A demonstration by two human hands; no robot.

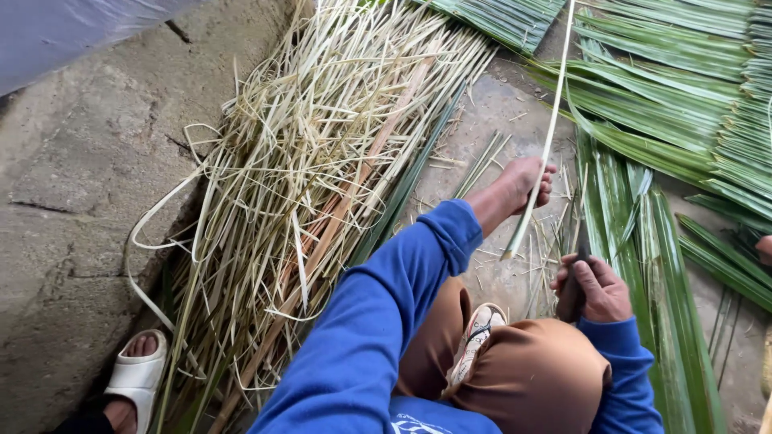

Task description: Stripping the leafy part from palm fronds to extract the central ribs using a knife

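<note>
Knees bent, left hand (527, 183) grips a pale leaf strip (540, 153); right hand (593, 288) clasps a knife (574, 285).

Your left arm stretches forward from the lower middle of the view, sleeved in blue to the wrist, elbow nearly straight. Your left hand (524, 183) is turned palm away from you, fingers curled closed in a grip. Your right arm stays bent and tucked close beside your raised knee, its blue cuff bunched at the wrist. Your right hand (593, 288) sits lower and nearer your body than the left, knuckles up, fingers wrapped shut in a fist-like hold. The two hands are near each other but apart.
</note>
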